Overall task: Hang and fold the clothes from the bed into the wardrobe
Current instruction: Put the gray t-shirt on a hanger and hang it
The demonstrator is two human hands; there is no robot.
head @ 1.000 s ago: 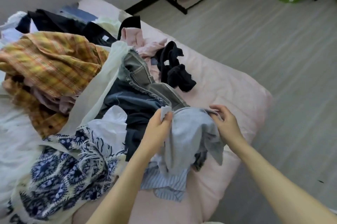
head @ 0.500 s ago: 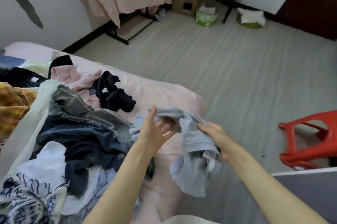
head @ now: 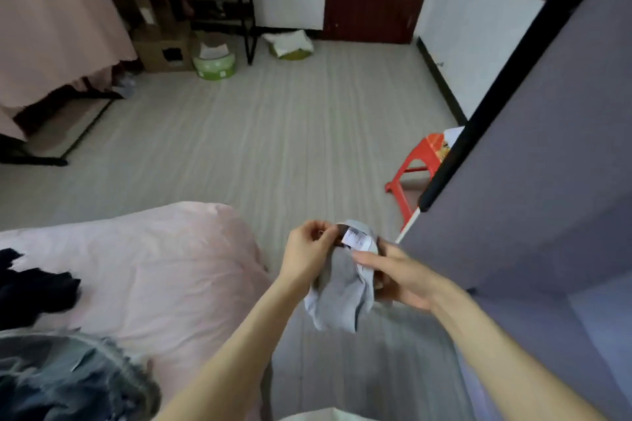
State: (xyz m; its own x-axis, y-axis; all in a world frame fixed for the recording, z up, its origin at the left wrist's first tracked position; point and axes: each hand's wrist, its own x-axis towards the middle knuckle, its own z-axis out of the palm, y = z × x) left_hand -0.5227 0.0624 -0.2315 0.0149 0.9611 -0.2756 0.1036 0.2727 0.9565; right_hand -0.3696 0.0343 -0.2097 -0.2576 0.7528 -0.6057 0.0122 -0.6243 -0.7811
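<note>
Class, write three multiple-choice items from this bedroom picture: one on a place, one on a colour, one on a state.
1. Where is the grey garment?
A. on the bed
B. held above the floor, beside the bed
C. on the stool

2. What colour is the stool?
A. red
B. green
C. white

3. How is the garment held?
A. left hand only
B. right hand only
C. both hands

Answers:
1 B: it hangs past the pink bed edge.
2 A: red plastic by the purple panel.
3 C: left hand and right hand both pinch it near its white label.

Denim heap (head: 68, 383) blurred, cut off at the corner; garment label (head: 357, 240) print unreadable.
</note>
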